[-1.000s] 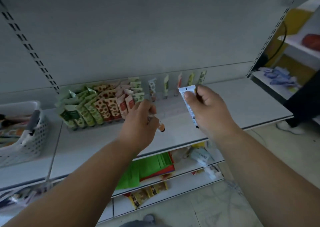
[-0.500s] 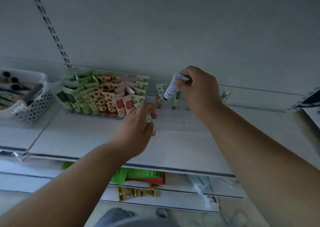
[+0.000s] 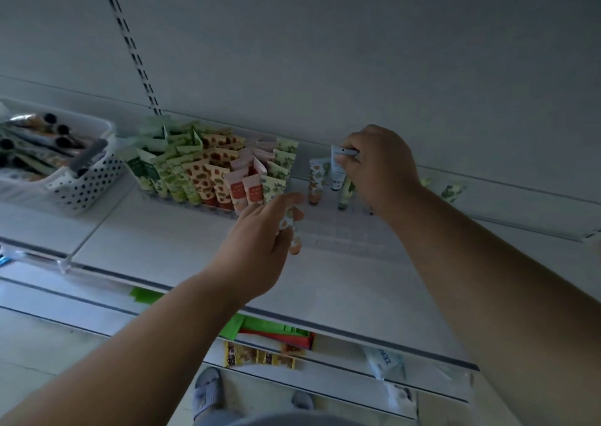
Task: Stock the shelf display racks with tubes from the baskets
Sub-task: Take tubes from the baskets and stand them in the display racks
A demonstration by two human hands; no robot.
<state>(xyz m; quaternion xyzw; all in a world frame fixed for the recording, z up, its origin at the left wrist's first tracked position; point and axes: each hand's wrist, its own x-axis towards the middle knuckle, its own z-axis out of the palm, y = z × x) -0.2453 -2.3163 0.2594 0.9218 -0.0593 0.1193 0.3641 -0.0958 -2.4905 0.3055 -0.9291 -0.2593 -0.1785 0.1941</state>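
While pinched upright in the right hand (image 3: 380, 165), a white tube (image 3: 337, 169); left hand (image 3: 260, 250) around an orange-patterned tube (image 3: 292, 230).

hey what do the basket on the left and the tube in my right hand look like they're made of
The basket looks like white moulded plastic, matte: its wall is pierced with even round holes. The tube pinched by the right hand seems soft plastic or laminate with a printed, slightly glossy skin and a flat crimped end; which one can't be told.
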